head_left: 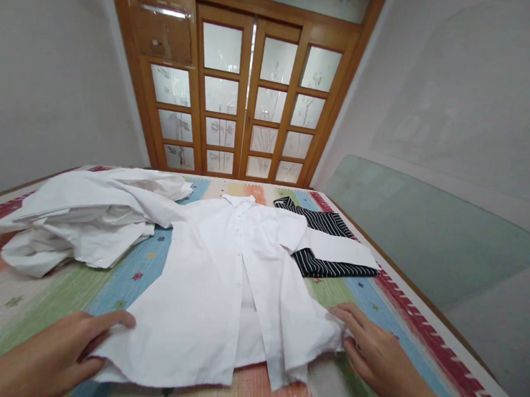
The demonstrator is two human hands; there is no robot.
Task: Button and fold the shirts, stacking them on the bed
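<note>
A white button-up shirt [204, 267] lies spread on the table with its collar toward the far side. Its front is partly unbuttoned, and the lower part falls apart in the middle. My left hand [74, 342] pinches the hem at its left corner. On the other side, my right hand [372, 347] grips the right edge of the hem, which is bunched at the fingers. The right sleeve stretches over a folded black-and-white striped garment [333, 270]. The left sleeve runs toward a heap of white clothes [85, 209], where its end is hard to make out.
A colourful striped cloth [23, 289] with small star patterns covers the table. Past the far edge stand wooden doors [245, 99] with frosted panes. A pale green glass panel [419, 223] leans along the right wall, and a grey wall rises on the left.
</note>
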